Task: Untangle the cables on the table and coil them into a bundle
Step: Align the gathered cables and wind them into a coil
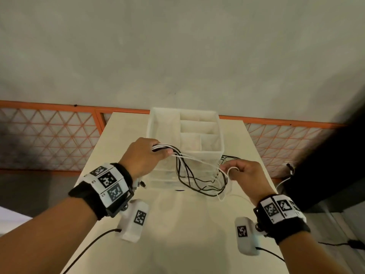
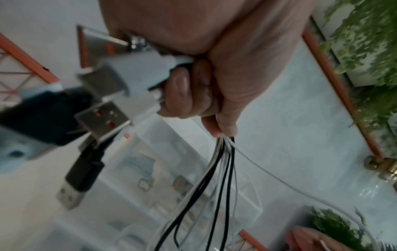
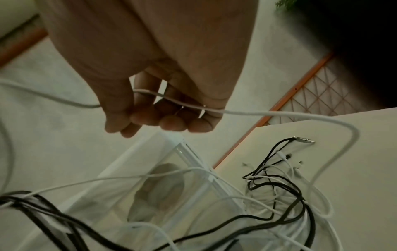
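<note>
Two hands are up over the surface point(image 1: 122, 252), and both have cable in them. The left hand point(image 1: 142, 157) is fisted tight around a bunch of black and white cables point(image 1: 194, 176), fingers curled right round the strands. From the left wrist view the plug ends point(image 2: 103, 88) stick out of one side of that fist: USB connectors, some white-bodied, some black. On the other side the black and white strands fan out from the bottom of the grip and drop away.

Over to the right hand point(image 1: 245, 172), which pinches a single white cable point(image 3: 247, 112) between thumb and curled fingers. The right wrist view shows that cable running across the fingers and swinging out in a wide loop to the side. Between the two hands the strands sag in loose, crossing loops in front of a clear plastic organiser box point(image 1: 158, 123) with dividers inside, which stands on the surface behind the hands.

Further ends of the cables trail onto the surface just right of the box, a tangled heap point(image 3: 279, 190) with a metal plug point(image 3: 304, 140) lying at its far edge. Each wrist wears a black band point(image 1: 92, 196) with printed square markers. An orange lattice fence point(image 1: 49, 135) runs behind the surface.
</note>
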{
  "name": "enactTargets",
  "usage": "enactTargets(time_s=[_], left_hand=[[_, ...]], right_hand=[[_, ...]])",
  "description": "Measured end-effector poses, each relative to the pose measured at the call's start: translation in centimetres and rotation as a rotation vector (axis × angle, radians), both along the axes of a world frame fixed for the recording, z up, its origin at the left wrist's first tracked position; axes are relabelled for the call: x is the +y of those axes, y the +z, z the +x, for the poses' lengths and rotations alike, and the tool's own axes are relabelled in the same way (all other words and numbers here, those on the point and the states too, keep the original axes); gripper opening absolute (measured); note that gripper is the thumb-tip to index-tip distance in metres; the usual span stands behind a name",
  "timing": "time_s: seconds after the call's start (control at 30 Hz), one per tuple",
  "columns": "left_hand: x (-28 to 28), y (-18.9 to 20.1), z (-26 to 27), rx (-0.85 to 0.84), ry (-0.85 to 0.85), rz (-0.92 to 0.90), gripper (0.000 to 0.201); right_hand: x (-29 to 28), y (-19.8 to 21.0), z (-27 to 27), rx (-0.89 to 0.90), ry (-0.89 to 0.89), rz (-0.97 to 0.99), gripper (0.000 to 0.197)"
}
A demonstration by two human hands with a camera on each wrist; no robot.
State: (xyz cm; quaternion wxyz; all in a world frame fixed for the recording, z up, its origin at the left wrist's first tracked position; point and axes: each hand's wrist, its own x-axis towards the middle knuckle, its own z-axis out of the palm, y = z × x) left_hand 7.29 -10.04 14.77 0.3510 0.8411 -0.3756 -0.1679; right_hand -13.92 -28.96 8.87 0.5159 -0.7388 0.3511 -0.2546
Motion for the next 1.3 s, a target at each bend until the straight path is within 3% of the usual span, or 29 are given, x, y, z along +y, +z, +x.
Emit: enactTargets(time_s=[0.1,0.2,0.3,0.4,0.53,0.67,0.77,0.83,0.93,1.0,1.07,1.13,1.17,1.23,1.3], left_hand=[[-0.1,0.0,0.6,0.180,0.141,-0.128,0.047],[0.0,0.7,1.0,0.424,0.171,-0.250,0.034],[-0.2,1.0,0.5,0.455,0.133,-0.252,0.032],[-0.3,0.9,0.1,0.436,0.119,-0.225,0.034],[0.1,0.8,0.2,0.396,0.090,-0.169,0.054],[-0.1,1.1,-0.1,0.460,0.099,-0.170,0.057],[-0.2,1.1,-0.3,0.580,0.126,-0.231,0.051],[0.0,0.8,-0.4,0.589,0.119,-0.242,0.046],[0.5,0.4,-0.2,0.490,0.080,-0.203,0.048],[0.8,0.2,0.0,0.378,0.033,-0.146,0.050],[0.8,0.2,-0.2,0.279,-0.011,-0.092,0.048],[0.4,0.3,-0.9,0.209,-0.081,-0.048,0.045],[0.1,0.4,-1.5,0.196,-0.126,-0.030,0.044],[-0.4,0.7,-2.8,0.266,-0.230,-0.024,0.038],[-0.4,0.8,-3.7,0.389,-0.343,-0.028,0.028]], right_hand=[[0.0,-0.5,-0.2,0.048,0.023,0.076,0.020],[-0.7,-3.7,-1.3,0.363,0.044,0.060,0.041],[-1.4,-6.2,-1.6,0.809,0.164,-0.178,0.042],[-1.7,-5.7,-1.3,0.950,0.117,-0.337,0.045],[-3.6,-2.5,-0.7,0.852,-0.147,-0.507,0.047],[-4.2,1.9,-0.2,0.349,-0.365,-0.479,0.037],[-3.2,1.5,0.3,0.170,-0.417,-0.480,0.018],[-2.4,-0.6,0.1,0.312,-0.289,-0.428,0.031],[-0.9,-3.5,-0.6,0.720,-0.002,-0.284,0.049],[-0.3,-3.1,-0.5,0.626,-0.048,-0.344,0.048],[0.6,-1.1,0.3,0.327,-0.106,-0.434,0.041],[2.6,2.1,1.4,0.089,0.041,-0.443,0.046],[4.0,3.5,2.2,0.032,0.184,-0.430,0.058],[6.7,4.9,3.9,0.078,0.467,-0.434,0.084],[7.9,4.4,5.3,0.144,0.561,-0.534,0.083]])
